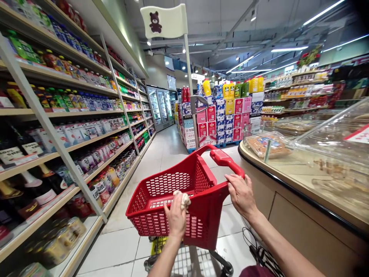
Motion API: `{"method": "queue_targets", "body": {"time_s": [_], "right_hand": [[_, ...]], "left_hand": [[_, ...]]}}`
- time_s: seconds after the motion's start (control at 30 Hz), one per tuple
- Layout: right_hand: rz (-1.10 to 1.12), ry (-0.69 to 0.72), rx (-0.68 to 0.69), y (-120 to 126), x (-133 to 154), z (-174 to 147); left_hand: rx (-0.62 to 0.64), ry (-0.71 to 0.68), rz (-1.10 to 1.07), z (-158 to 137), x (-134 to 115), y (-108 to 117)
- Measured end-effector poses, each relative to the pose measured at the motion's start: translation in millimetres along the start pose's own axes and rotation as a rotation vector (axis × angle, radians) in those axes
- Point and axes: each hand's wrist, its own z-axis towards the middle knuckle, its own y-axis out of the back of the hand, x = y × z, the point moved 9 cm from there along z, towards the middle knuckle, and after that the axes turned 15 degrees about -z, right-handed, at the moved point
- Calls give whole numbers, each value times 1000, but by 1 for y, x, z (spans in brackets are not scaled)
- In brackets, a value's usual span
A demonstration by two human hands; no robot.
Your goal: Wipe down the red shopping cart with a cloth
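A small red shopping cart (209, 215) with perforated plastic walls stands in the aisle, seen from its side. My left hand (176, 219) is closed on a crumpled off-white cloth (183, 200) at the basket's near rim; part of the cloth is hidden by the fingers. At the handle's near end, my right hand (241, 194) grips the red cart handle (226, 158). A grey pole rises behind the cart and bears a cream flag sign (170, 21) with a brown bear.
Shelves of bottles and cans (83, 130) line the left side. At right is a curved display counter (259, 165) with packaged food under clear covers. Stacked drink cartons (227, 119) stand ahead, glass-door fridges (161, 105) beyond. Black cables (259, 250) lie on the floor at the counter's foot.
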Motion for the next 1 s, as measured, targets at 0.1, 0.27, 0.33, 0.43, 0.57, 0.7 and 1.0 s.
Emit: {"method": "queue_targets", "body": {"time_s": [0.1,0.27,0.33,0.43,0.57,0.7,1.0], "right_hand": [[30,-20,-17,0,-1,1],[51,-63,-28,0,-16,3],[75,-87,-35,0,-21,5],[90,-135,-74,1,-27,7],[110,-179,-82,-3,-29,9],[181,-214,-48,-6,-36,8],[213,-186,-27,-1,-32,5]], "left_hand": [[110,-131,-79,14,-58,-39],[206,-322,-89,35,-133,-73],[177,-264,-74,33,-112,-61],[106,-104,-40,25,-59,-35],[133,-142,-42,30,-71,-47],[180,-354,-83,54,-151,-90],[82,-192,-24,29,-61,-28]]}}
